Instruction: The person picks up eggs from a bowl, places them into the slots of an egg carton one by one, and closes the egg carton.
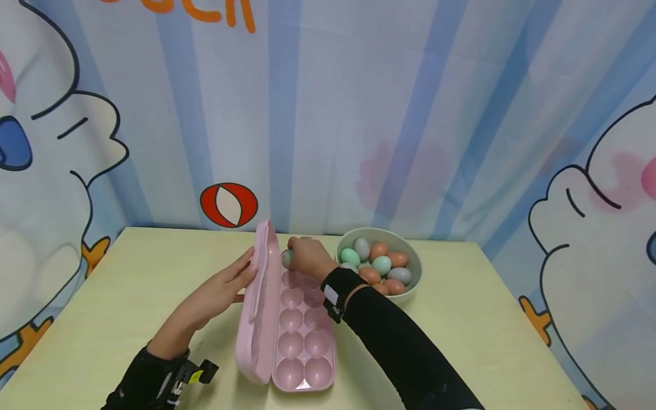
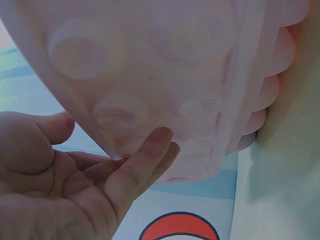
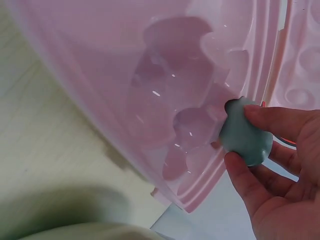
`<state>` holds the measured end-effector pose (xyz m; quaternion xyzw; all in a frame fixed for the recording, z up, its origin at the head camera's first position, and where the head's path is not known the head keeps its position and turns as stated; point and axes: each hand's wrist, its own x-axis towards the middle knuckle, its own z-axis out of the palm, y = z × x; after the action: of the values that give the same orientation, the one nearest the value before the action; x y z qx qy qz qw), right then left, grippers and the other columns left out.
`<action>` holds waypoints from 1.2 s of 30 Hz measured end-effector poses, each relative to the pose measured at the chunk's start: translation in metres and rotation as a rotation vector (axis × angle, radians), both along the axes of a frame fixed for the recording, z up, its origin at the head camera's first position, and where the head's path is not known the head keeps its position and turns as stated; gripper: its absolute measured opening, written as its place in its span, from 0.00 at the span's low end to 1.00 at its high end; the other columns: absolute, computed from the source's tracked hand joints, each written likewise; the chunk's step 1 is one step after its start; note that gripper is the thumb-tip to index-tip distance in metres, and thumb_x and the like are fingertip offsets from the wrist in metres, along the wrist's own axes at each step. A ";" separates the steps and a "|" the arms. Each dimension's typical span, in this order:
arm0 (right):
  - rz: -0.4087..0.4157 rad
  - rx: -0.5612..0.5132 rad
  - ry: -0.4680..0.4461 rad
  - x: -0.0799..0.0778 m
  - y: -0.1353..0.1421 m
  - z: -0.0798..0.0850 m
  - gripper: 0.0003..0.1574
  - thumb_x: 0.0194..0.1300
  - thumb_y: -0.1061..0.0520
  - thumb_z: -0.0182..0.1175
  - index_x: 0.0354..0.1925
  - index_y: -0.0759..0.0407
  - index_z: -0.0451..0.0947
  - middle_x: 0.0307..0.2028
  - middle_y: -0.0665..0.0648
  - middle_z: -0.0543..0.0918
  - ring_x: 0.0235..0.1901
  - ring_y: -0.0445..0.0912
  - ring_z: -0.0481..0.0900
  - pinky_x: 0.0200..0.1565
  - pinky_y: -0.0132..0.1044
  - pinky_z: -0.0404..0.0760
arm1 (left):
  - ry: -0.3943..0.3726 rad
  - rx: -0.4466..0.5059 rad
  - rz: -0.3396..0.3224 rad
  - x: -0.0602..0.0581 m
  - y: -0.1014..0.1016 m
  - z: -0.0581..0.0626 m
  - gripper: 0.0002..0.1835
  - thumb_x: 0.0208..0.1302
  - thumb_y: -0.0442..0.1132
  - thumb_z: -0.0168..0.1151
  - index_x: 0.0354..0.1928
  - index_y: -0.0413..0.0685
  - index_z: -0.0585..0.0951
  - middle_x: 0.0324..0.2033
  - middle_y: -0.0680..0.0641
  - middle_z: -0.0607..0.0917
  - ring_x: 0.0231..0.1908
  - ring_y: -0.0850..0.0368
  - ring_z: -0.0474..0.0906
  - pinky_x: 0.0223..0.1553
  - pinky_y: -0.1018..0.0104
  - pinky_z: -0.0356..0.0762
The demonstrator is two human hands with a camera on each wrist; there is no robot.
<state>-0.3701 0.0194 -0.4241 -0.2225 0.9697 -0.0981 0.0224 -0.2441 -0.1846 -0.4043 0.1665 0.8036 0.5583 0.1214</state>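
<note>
First egg going into the tray

Your right hand point(image 1: 306, 254) pinches a green egg point(image 3: 245, 132) over the far end of the pink tray point(image 1: 302, 336); every cup you can see is empty, so nearly all remain. Your left hand point(image 1: 225, 287), fingers straight, props the raised lid point(image 1: 260, 273). The bowl point(image 1: 416, 267) of eggs sits just right, nothing blocking.
</note>
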 end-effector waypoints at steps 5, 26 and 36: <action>0.007 0.022 -0.006 -0.001 -0.001 -0.002 0.17 0.63 0.54 0.63 0.51 0.56 0.80 0.41 0.55 0.83 0.38 0.48 0.78 0.42 0.37 0.78 | -0.001 0.007 -0.003 0.000 0.000 0.001 0.39 0.76 0.55 0.44 0.78 0.52 0.41 0.76 0.40 0.45 0.69 0.38 0.56 0.57 0.45 0.74; 0.003 0.172 0.061 0.010 -0.023 -0.001 0.07 0.67 0.53 0.61 0.36 0.53 0.83 0.27 0.52 0.81 0.28 0.44 0.78 0.32 0.35 0.80 | 0.030 -0.019 0.019 0.000 0.003 -0.002 0.37 0.78 0.54 0.41 0.78 0.51 0.39 0.76 0.40 0.43 0.71 0.36 0.52 0.57 0.43 0.74; 0.062 0.181 -0.021 0.004 -0.022 0.010 0.05 0.65 0.57 0.61 0.32 0.55 0.82 0.25 0.52 0.79 0.26 0.46 0.75 0.30 0.33 0.75 | 0.040 -0.002 0.020 -0.001 0.001 -0.002 0.36 0.78 0.51 0.41 0.78 0.49 0.40 0.76 0.41 0.42 0.71 0.37 0.51 0.58 0.43 0.72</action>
<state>-0.3664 -0.0024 -0.4136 -0.2484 0.9670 -0.0119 0.0555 -0.2450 -0.1833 -0.4062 0.1695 0.8082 0.5550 0.1000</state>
